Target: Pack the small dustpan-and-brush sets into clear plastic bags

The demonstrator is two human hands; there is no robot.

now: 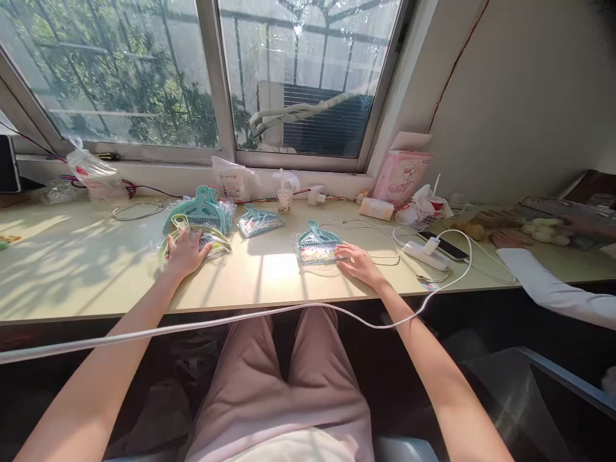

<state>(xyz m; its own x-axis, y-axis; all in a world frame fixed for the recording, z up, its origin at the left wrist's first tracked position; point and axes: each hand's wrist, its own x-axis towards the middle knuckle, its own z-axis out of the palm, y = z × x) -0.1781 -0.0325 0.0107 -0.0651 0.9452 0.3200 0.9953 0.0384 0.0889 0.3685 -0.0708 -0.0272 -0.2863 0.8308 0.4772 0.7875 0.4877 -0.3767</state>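
My left hand (183,253) lies with spread fingers on a yellow-green dustpan and brush set (219,239) in clear plastic. Behind it is a pile of teal dustpan sets (199,208), also wrapped. My right hand (359,262) has its fingers closed on the right edge of a teal dustpan and brush set (315,245), which lies flat near the table's front, handle pointing to the window. Between the pile and that set, farther back, lies another teal dustpan set (260,221). The undersides of my fingers are hidden.
A white cable (289,309) crosses in front of the table (260,282). On the right are a power strip (426,255), a phone (445,246) and another person's white sleeve (543,282). Along the window stand a cup (284,196), a pink box (402,176) and a bagged container (99,183).
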